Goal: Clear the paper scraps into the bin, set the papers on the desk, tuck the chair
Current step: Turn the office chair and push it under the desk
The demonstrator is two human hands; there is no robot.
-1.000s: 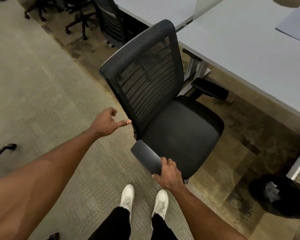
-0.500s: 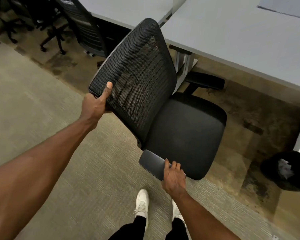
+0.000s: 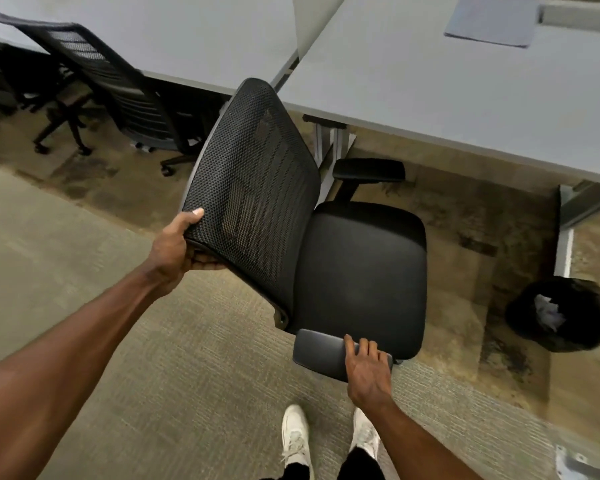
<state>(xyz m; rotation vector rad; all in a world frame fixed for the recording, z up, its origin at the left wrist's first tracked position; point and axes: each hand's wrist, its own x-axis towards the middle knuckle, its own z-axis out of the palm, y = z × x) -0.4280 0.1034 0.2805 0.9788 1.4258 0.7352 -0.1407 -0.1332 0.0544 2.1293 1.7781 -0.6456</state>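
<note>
A black mesh-backed office chair (image 3: 361, 271) stands on the carpet in front of the grey desk (image 3: 430, 91), its seat facing right. My left hand (image 3: 177, 247) grips the near corner of the mesh backrest, thumb on the front face. My right hand (image 3: 368, 365) rests over the near armrest pad, fingers curled on its edge. A stack of papers (image 3: 492, 20) lies on the desk at the far right. The black bin (image 3: 565, 313) sits on the floor at right with crumpled paper scraps (image 3: 548, 311) inside.
A second black chair (image 3: 118, 95) is parked at the neighbouring desk (image 3: 187, 39) to the left. Metal desk legs (image 3: 326, 147) stand behind the chair and another leg (image 3: 565, 237) near the bin. My white shoes (image 3: 329, 441) are just behind the chair.
My left hand went from hovering beside the backrest to gripping its corner. The right hand stays on the armrest. The chair has turned a little and sits nearer the desk.
</note>
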